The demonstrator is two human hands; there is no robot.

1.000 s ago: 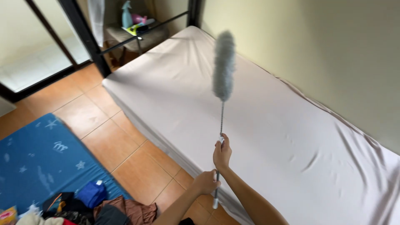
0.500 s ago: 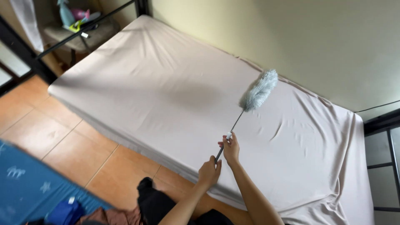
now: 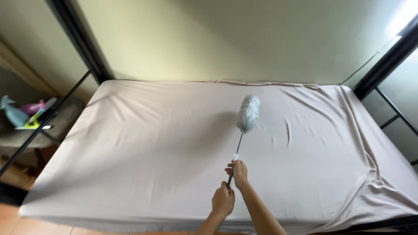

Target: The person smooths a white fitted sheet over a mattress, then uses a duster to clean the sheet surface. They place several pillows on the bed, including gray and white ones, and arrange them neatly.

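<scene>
Dusting: mid-sweep over the bed (image 3: 143, 152), judged.
Duster (image 3: 248, 113): fluffy head at 12 o'clock from the hands, over the sheet.
Right hand (image 3: 238, 172): fingers grasping the handle.
Left hand (image 3: 223, 201): clenched on the handle's end.
Next: probably calls for a steady stroke toward 3 o'clock wrinkles.

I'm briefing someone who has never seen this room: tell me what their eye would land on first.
First, the fluffy grey duster, its head over the middle of the big bed in a pale, wrinkled sheet that fills most of the view. Next, the two bare hands at the bottom centre: the right hand and the left hand both grip the duster's thin handle. At the far left, colourful plastic items sit on a small stand.
</scene>
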